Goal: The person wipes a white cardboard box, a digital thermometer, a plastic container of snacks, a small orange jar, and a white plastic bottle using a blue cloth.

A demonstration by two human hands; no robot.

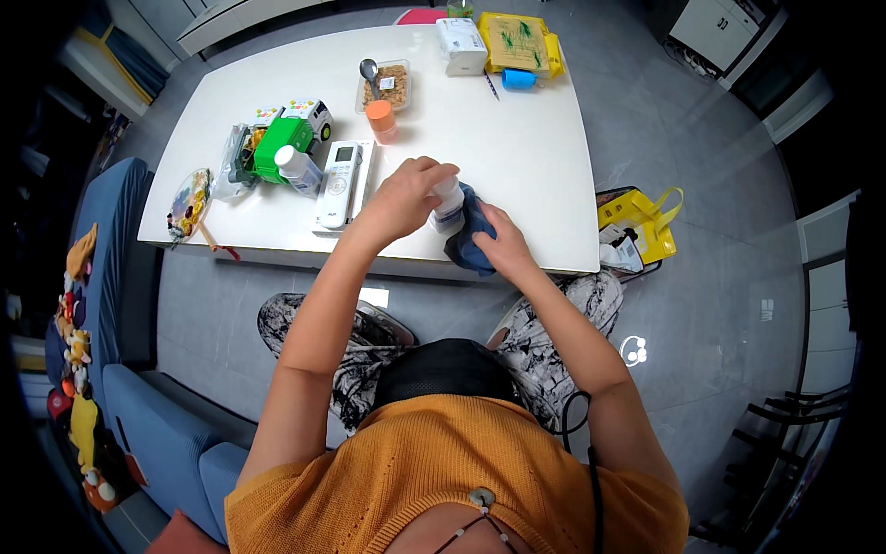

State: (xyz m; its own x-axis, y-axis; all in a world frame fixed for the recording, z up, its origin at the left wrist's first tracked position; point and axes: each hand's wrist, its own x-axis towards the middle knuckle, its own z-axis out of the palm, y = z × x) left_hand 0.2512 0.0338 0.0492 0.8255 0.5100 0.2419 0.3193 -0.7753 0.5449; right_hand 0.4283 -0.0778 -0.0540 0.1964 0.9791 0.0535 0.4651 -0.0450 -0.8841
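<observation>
Over the near edge of the white table (517,129), my left hand (406,198) is closed round the top of a small white bottle (448,205). My right hand (503,240) grips a dark blue cloth (472,247), which lies against the bottle's right side. To the left of my hands a white remote control (340,182) rests on a flat white box (363,175). Beside it another white bottle (297,169) leans at a tilt against a green toy truck (279,148). Farther back stands a bottle with an orange cap (379,117).
A clear food tub (397,85) with a spoon (370,76) sits toward the back. At the far right are a tissue pack (461,46), a yellow package (521,46) and a blue cylinder (519,79). A round fan (191,200) lies left. A yellow bag (651,226) stands beside the table.
</observation>
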